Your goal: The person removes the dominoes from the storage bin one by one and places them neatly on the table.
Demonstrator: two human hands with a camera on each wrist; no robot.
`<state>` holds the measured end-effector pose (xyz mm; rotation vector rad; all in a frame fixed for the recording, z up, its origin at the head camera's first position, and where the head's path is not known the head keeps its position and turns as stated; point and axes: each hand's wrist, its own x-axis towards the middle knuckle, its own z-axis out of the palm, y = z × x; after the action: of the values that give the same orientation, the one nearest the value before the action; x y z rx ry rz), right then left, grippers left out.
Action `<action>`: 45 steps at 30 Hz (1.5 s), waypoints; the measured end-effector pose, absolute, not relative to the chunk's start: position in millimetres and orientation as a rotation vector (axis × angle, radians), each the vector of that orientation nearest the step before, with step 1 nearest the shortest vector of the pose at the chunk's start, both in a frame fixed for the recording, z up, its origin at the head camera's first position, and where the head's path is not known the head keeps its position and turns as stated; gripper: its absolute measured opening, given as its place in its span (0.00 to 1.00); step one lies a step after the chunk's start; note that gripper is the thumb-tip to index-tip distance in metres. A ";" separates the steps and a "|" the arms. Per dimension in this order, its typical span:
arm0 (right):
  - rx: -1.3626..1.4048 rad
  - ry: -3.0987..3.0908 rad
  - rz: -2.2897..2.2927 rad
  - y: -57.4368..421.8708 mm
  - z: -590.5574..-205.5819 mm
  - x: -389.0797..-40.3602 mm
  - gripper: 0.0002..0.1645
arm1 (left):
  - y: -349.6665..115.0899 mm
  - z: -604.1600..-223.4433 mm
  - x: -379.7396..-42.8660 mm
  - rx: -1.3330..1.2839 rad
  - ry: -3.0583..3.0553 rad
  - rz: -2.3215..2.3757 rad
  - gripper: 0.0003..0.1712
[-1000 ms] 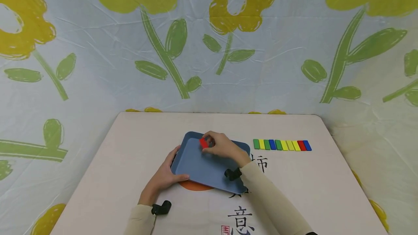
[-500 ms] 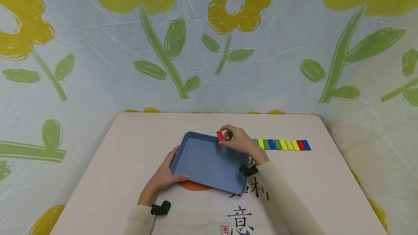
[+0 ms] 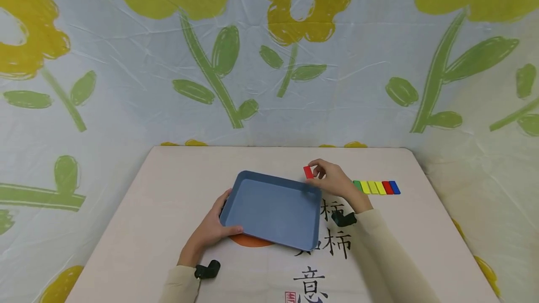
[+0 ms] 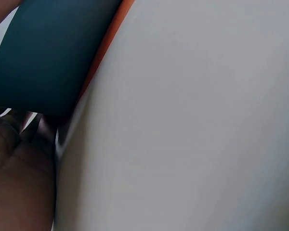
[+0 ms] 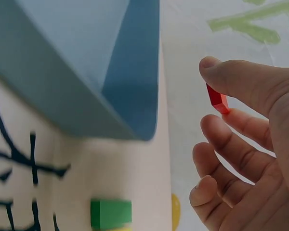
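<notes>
My left hand point(image 3: 210, 227) holds a blue rectangular tray point(image 3: 271, 212) at its near left corner. The thumb lies over the front rim, and in the left wrist view the fingers reach along the tray's outer side point(image 4: 41, 57). Nothing lies in the tray. A small red rectangular block point(image 3: 309, 172) is pinched between the thumb and a fingertip of my right hand point(image 3: 334, 180), just beyond the tray's far right corner. The right wrist view shows the red block point(image 5: 217, 100) held upright off the table, the other fingers loosely bent.
A straight row of coloured blocks point(image 3: 377, 187) lies to the right at the back, its left part hidden behind my right hand. One green block point(image 5: 113, 214) shows in the right wrist view. Under the tray spreads a table mat with black characters point(image 3: 310, 285) and an orange shape point(image 3: 251, 240).
My right hand has carried the red block rightward, from over the tray to past its far right corner, covering part of the row. My left hand and the tray have stayed put.
</notes>
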<state>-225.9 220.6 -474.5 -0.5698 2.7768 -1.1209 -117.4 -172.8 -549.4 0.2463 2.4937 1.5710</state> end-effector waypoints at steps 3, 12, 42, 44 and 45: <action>-0.567 2.785 -1.137 229.2 -473.5 -224.9 0.30 | -172.6 -548.8 -116.7 0.237 2.493 1.567 0.69; -0.522 2.802 -1.100 248.3 -474.3 -229.1 0.32 | -173.4 -547.6 -116.3 0.219 2.495 1.555 0.68; -0.296 2.893 -0.880 356.5 -485.2 -220.0 0.31 | -170.7 -548.3 -117.6 0.224 2.484 1.562 0.69; -0.287 2.896 -0.860 364.4 -485.6 -218.5 0.31 | -170.9 -548.3 -117.8 0.224 2.485 1.557 0.69; -0.284 2.899 -0.853 368.3 -485.9 -217.9 0.31 | -171.1 -548.4 -117.9 0.225 2.485 1.557 0.69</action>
<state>-217.9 368.3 -485.9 -0.2843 2.8989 -0.8531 -117.9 -171.1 -548.4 0.2248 2.4847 1.5566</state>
